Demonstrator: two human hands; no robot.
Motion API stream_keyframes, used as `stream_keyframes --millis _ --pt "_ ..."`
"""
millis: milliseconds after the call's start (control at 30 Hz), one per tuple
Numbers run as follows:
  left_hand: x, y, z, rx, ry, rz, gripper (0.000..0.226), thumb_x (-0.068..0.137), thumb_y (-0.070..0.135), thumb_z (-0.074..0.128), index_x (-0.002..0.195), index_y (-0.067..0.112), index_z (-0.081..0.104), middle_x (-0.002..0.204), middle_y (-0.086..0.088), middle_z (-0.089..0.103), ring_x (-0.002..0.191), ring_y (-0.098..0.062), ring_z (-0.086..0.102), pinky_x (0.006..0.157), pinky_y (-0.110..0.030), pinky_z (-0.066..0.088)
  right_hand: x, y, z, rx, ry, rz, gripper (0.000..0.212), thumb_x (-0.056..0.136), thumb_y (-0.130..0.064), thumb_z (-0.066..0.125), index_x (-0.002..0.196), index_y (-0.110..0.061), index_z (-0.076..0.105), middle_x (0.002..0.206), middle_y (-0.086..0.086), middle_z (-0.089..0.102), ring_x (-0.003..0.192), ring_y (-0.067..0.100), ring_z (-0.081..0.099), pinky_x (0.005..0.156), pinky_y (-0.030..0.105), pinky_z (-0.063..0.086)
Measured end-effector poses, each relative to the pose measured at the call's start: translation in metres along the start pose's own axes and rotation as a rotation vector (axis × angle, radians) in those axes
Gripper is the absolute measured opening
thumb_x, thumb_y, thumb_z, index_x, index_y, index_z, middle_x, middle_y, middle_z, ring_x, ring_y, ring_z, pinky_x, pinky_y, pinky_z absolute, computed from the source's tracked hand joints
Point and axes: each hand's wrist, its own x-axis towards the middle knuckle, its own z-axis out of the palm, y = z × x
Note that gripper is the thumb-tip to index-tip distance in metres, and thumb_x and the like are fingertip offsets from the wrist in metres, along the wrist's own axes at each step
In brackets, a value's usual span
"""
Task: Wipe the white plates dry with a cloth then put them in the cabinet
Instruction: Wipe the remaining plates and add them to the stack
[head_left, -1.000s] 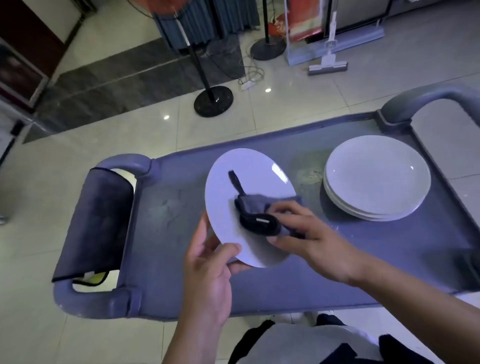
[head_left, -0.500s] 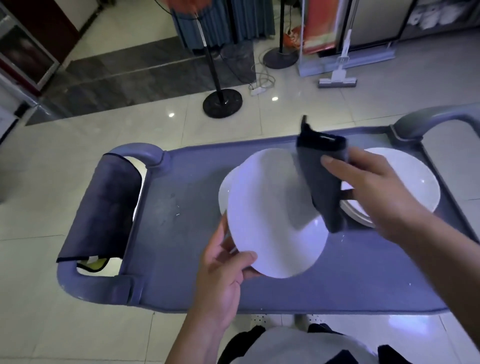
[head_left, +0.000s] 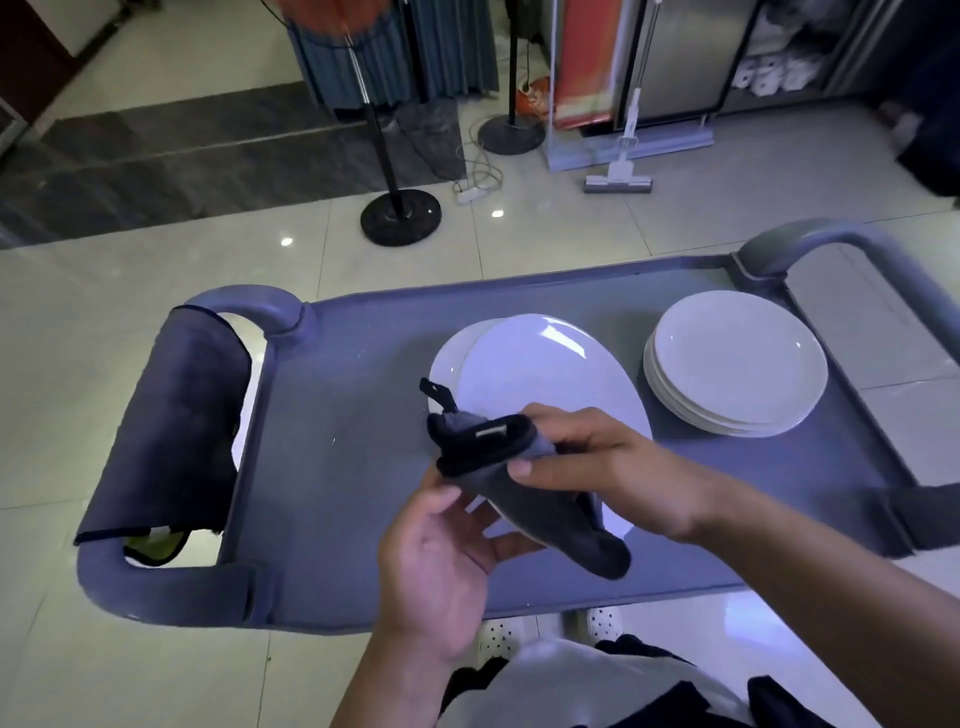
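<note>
From the head view, the left hand (head_left: 441, 556) held the near edge of a tilted white plate (head_left: 550, 384) above the grey cart (head_left: 332, 467), thumb on its face. The right hand (head_left: 613, 467) pinched a folded dark cloth (head_left: 519, 478) against that plate. Another plate (head_left: 447, 364) lay beneath it. A stack of plates (head_left: 737, 374) sat at the right.

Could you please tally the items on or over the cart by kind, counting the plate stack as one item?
Single white plates: 2, the held plate and the plate behind it
Stack of white plates: 1
Dark cloths: 2, the wiping cloth in the right hand and the draped cloth on the cart handle
Total: 5
</note>
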Motion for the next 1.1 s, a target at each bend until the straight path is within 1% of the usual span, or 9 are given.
stream_keyframes --millis 200,267,467,633,733,833,933,1000,1100 --pt "0.003 0.003 -0.01 0.045 0.046 -0.057 0.061 0.088 0.054 0.055 0.116 0.003 0.07 0.121 -0.029 0.068 0.104 -0.038 0.066 0.072 -0.052 0.057 -0.01 0.01 0.006 0.041 -0.057 0.054 0.013 0.091 0.0 0.063 0.099 0.009 0.067 0.098 -0.003 0.059 0.093 0.012 0.068 0.082 0.02 0.053" --pt "0.006 0.004 -0.013 0.097 0.038 -0.078 0.05 0.088 0.05 0.057 0.107 0.007 0.073 0.113 -0.028 0.071 0.095 -0.034 0.069 0.068 -0.047 0.058 -0.012 0.018 0.008 -0.011 -0.026 0.067 0.021 0.086 -0.007 0.064 0.098 0.01 0.068 0.102 0.007 0.057 0.095 0.014 0.067 0.088 0.025 0.052" --pt "0.023 0.002 -0.019 0.222 0.031 -0.059 0.047 0.083 0.019 0.065 0.129 0.027 0.068 0.115 -0.019 0.073 0.103 -0.039 0.069 0.074 -0.051 0.058 -0.03 0.042 0.006 -0.197 0.104 0.095 0.018 0.087 -0.018 0.063 0.097 -0.005 0.071 0.098 0.007 0.063 0.093 0.012 0.059 0.089 0.024 0.045" --pt "0.038 0.004 -0.018 0.275 0.103 0.018 0.049 0.093 -0.006 0.058 0.131 0.024 0.066 0.109 0.001 0.076 0.095 -0.022 0.072 0.063 -0.042 0.06 -0.06 0.066 0.003 -0.307 0.316 0.106 0.015 0.096 -0.017 0.064 0.101 -0.027 0.074 0.104 -0.007 0.067 0.097 0.01 0.063 0.089 0.022 0.047" --pt "0.049 0.011 -0.026 0.242 0.158 -0.002 0.051 0.093 -0.009 0.053 0.13 0.023 0.066 0.107 0.006 0.073 0.103 -0.026 0.068 0.069 -0.05 0.062 -0.079 0.087 -0.007 -0.222 0.569 0.174 0.028 0.098 -0.006 0.061 0.101 -0.031 0.073 0.087 -0.018 0.07 0.085 0.005 0.062 0.079 0.018 0.047" --pt "0.056 0.02 -0.036 0.234 0.191 -0.008 0.053 0.092 -0.01 0.052 0.12 0.031 0.07 0.12 0.005 0.072 0.117 -0.032 0.064 0.068 -0.049 0.062 -0.094 0.109 -0.019 -0.288 0.838 0.204 0.036 0.099 -0.007 0.059 0.115 -0.037 0.069 0.107 -0.02 0.074 0.105 0.004 0.066 0.097 0.029 0.049" --pt "0.059 0.025 -0.04 0.238 0.186 -0.029 0.055 0.091 -0.01 0.053 0.114 0.035 0.072 0.125 0.004 0.071 0.122 -0.035 0.062 0.069 -0.048 0.061 -0.095 0.121 -0.014 -0.576 0.97 0.18 0.04 0.097 -0.006 0.061 0.12 -0.039 0.067 0.112 -0.015 0.071 0.096 0.002 0.062 0.086 0.022 0.046" --pt "0.061 0.024 -0.042 0.233 0.176 -0.048 0.054 0.091 -0.009 0.053 0.112 0.036 0.073 0.127 0.002 0.071 0.121 -0.035 0.062 0.069 -0.047 0.061 -0.089 0.137 -0.003 -0.867 0.944 0.136 0.043 0.093 -0.006 0.061 0.132 -0.026 0.064 0.126 -0.004 0.067 0.107 0.014 0.057 0.09 0.023 0.041" --pt "0.063 0.019 -0.042 0.241 0.147 -0.073 0.053 0.091 -0.008 0.051 0.114 0.035 0.073 0.129 -0.003 0.069 0.113 -0.033 0.065 0.071 -0.051 0.061 -0.075 0.18 0.027 -1.012 0.602 0.367 0.059 0.092 -0.037 0.052 0.15 -0.038 0.041 0.158 0.001 0.04 0.143 0.027 0.038 0.114 0.047 0.032"
